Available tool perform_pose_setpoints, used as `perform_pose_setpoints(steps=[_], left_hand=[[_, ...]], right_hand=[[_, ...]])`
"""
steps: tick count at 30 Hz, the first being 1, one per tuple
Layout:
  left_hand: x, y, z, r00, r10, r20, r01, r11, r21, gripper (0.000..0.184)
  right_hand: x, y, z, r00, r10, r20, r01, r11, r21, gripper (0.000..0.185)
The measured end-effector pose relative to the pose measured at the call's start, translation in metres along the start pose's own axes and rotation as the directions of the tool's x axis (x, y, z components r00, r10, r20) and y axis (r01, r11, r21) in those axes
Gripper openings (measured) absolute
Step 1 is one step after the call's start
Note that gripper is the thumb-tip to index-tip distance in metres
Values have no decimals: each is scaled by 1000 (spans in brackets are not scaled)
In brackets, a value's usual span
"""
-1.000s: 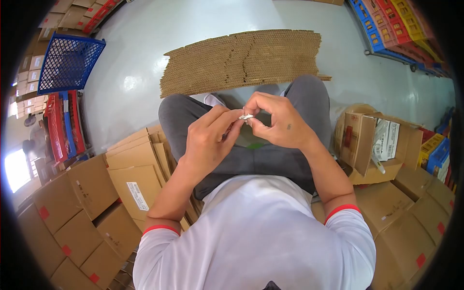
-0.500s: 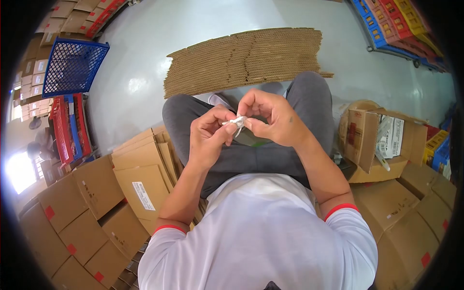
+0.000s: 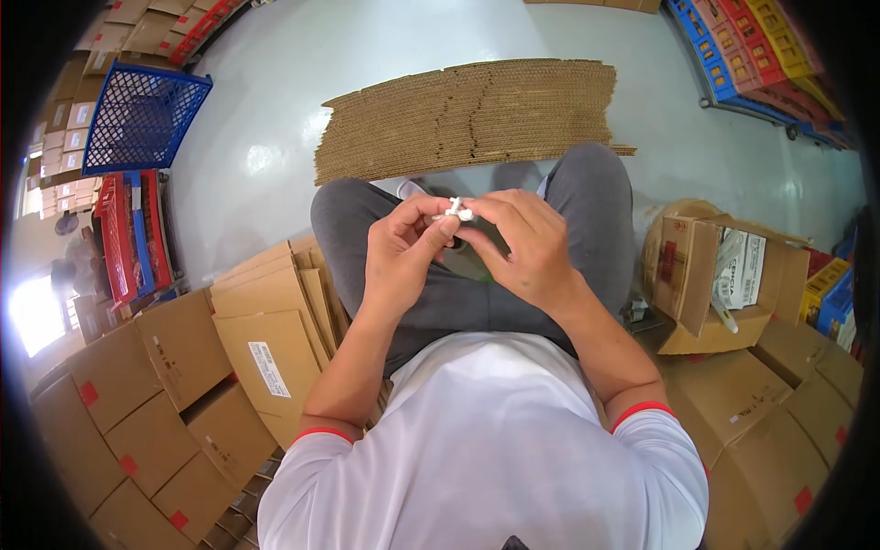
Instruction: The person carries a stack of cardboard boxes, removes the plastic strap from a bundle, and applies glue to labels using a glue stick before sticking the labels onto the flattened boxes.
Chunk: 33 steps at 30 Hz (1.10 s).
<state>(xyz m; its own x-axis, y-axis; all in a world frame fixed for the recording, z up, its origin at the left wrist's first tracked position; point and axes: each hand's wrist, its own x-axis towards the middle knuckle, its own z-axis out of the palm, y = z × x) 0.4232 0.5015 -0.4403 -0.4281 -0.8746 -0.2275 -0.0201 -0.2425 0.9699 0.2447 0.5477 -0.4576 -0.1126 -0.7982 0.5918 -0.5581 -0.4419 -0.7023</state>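
Your left hand [image 3: 396, 259]: thumb and index clamped on a small white piece [image 3: 463, 214], upper middle of the frame. Your right hand [image 3: 530, 249]: index tip at the same piece, thumb just below, a gap between the two; can't tell whether the right fingers grip it. Piece is too small to identify, sits between your hands, held up over your lap. Your grey trousers [image 3: 600, 206] show both sides, knees spread. White shirt [image 3: 504, 440] with red sleeve edges fills bottom center. Past your knees, upper center: a long brown corrugated cardboard stack [image 3: 541, 110] on the pale floor [image 3: 275, 101]. Left of you, flat cardboard sheets [image 3: 261, 330] leaning, one with a white label; brown cartons [image 3: 137, 435] with red tape at lower left. Right of you, an open carton [image 3: 678, 266], white-labelled item [image 3: 741, 266] inside; more cartons [image 3: 775, 458] lower right. Upper left: blue mesh crate [image 3: 147, 115], red crate [image 3: 112, 234] below it. Upper right: coloured crates [image 3: 733, 55].
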Motion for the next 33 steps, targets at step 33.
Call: perform_pose_setpoints(steps=[33], left_hand=[[-27, 28, 24, 819, 185, 544, -551, 518, 654, 15]], right_hand=[[-39, -20, -40, 927, 257, 274, -352, 849, 394, 26]])
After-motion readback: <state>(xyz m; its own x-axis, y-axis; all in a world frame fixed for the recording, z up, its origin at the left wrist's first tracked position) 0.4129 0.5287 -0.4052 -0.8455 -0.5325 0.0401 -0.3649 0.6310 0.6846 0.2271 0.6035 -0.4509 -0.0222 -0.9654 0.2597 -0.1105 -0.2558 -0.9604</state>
